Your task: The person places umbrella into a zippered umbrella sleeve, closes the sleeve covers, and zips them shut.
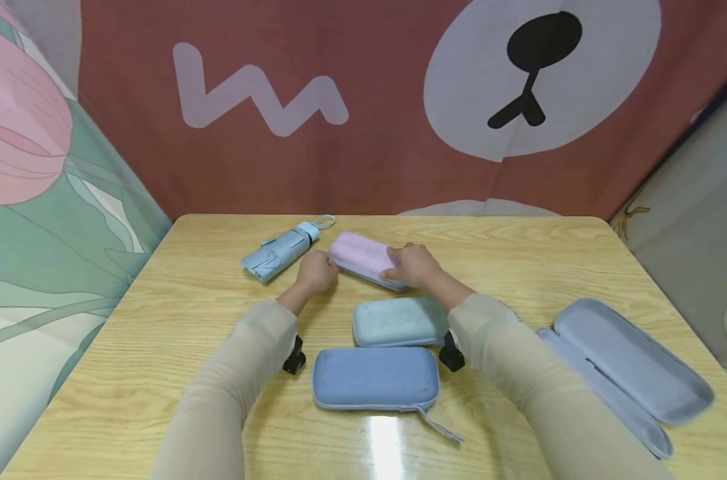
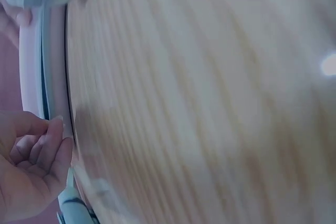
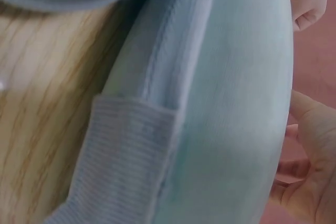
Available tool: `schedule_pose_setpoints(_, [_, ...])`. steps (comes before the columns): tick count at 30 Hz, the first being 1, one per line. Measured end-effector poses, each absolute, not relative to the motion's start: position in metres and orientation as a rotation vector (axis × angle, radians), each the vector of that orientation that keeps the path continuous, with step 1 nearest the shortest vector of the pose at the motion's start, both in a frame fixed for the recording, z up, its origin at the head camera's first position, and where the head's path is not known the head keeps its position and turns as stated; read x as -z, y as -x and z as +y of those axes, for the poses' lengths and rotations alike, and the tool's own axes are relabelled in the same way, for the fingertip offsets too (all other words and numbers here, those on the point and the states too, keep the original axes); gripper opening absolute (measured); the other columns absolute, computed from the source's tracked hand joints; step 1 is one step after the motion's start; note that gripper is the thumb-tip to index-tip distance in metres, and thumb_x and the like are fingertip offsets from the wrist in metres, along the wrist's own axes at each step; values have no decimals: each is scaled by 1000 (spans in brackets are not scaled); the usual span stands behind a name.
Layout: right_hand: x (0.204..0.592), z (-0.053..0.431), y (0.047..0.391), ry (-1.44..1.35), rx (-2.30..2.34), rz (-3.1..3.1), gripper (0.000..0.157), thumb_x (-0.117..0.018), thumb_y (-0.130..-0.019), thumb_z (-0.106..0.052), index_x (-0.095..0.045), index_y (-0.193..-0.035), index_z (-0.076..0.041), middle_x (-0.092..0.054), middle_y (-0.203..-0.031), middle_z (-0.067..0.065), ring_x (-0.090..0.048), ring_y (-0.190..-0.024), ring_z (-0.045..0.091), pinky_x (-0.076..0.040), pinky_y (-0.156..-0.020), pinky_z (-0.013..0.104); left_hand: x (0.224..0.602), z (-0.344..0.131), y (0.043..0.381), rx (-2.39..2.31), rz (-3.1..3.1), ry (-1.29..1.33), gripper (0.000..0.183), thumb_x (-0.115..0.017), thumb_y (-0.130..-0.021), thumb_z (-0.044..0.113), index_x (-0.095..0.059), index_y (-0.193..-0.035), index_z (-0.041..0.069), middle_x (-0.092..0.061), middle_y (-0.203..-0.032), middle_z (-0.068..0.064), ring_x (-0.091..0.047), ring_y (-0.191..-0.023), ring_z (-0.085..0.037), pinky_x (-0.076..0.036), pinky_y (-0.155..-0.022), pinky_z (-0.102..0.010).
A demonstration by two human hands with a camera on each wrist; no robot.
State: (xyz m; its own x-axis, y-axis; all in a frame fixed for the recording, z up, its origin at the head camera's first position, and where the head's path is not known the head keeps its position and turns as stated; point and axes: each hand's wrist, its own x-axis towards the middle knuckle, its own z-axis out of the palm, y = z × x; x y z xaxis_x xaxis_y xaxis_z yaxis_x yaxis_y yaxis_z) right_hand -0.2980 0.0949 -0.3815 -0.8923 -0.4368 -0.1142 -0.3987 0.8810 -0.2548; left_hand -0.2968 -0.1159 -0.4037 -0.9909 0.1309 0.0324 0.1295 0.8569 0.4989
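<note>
A pink zippered hard case (image 1: 360, 252) with a grey-blue lower edge lies toward the back of the table. My right hand (image 1: 416, 265) grips its right end, thumb on the near side. At the left end is my left hand (image 1: 318, 272); in the left wrist view its thumb and forefinger (image 2: 55, 124) pinch at the zipper line, where the zipper pull itself is hidden. Just nearer than the pink case lies a pale green zippered case (image 1: 400, 321), which fills much of the right wrist view. A blue zippered case (image 1: 375, 377) with a strap is closest to me.
A folded light-blue umbrella (image 1: 282, 251) with a wrist loop lies beyond my left hand. On the right, a long grey-blue case (image 1: 633, 363) lies spread open. A printed curtain (image 1: 387, 167) hangs behind the wooden table (image 1: 177, 333).
</note>
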Motion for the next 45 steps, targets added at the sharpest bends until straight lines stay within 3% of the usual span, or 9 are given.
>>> schedule_pose_setpoints(10, [384, 100, 304, 596, 555, 2866, 64, -63, -75, -39, -43, -127, -7, -46, -121, 19, -34, -114, 35, -25, -94, 46, 400, -109, 300, -844, 2974, -191, 35, -44, -74, 1, -32, -44, 13, -30, -42, 3, -31, -41, -11, -26, -41, -21])
schedule_pose_setpoints(17, [388, 108, 312, 759, 651, 2756, 64, -59, -81, -28, -32, -133, -2, -33, -132, 19, -26, -122, 32, -14, -99, 44, 400, -108, 304, -866, 2981, -199, 34, -44, -75, 0, -34, -45, 13, -36, -43, 2, -34, -43, -12, -27, -42, -21])
schedule_pose_setpoints(23, [382, 116, 316, 838, 544, 2662, 62, -57, -82, -25, -29, -135, -7, -27, -134, 22, -22, -123, 35, -16, -99, 46, 400, -104, 308, -869, 2972, -174, 34, -43, -76, 0, -33, -46, 12, -35, -44, 2, -35, -44, -12, -33, -46, -25])
schedule_pose_setpoints(27, [379, 122, 316, 869, 554, 2621, 62, -61, -79, -27, -34, -133, -10, -28, -134, 21, -24, -122, 35, -18, -98, 45, 399, -104, 311, -853, 2974, -155, 33, -42, -77, 0, -32, -47, 12, -33, -44, 1, -33, -43, -13, -38, -59, -30])
schedule_pose_setpoints(32, [384, 125, 315, 923, 649, 2575, 66, -67, -74, -23, -37, -131, -9, -25, -135, 22, -23, -122, 35, -20, -98, 43, 397, -104, 318, -807, 2999, -164, 34, -41, -77, 0, -32, -47, 12, -31, -44, 2, -32, -42, -12, -32, -46, -24])
schedule_pose_setpoints(34, [386, 123, 313, 938, 668, 2581, 68, -69, -73, -21, -38, -131, -9, -25, -135, 22, -24, -122, 34, -21, -98, 41, 398, -105, 323, -777, 3006, -177, 33, -39, -78, 0, -36, -47, 11, -34, -45, 1, -35, -45, -13, -33, -46, -24])
schedule_pose_setpoints(41, [387, 112, 303, 918, 581, 2646, 67, -67, -75, -25, -35, -132, -11, -25, -134, 23, -28, -120, 33, -25, -97, 40, 509, -130, 402, -802, 3156, -355, 26, -40, -70, 10, -39, -45, 18, -40, -44, 3, -36, -41, -14, -29, -41, -26])
schedule_pose_setpoints(45, [386, 111, 300, 872, 549, 2662, 67, -65, -76, -27, -32, -133, -12, -24, -135, 23, -28, -120, 34, -25, -96, 40, 460, -110, 355, -938, 2953, -225, 25, -43, -72, 2, -47, -48, 10, -51, -49, -2, -44, -46, -16, -35, -44, -26])
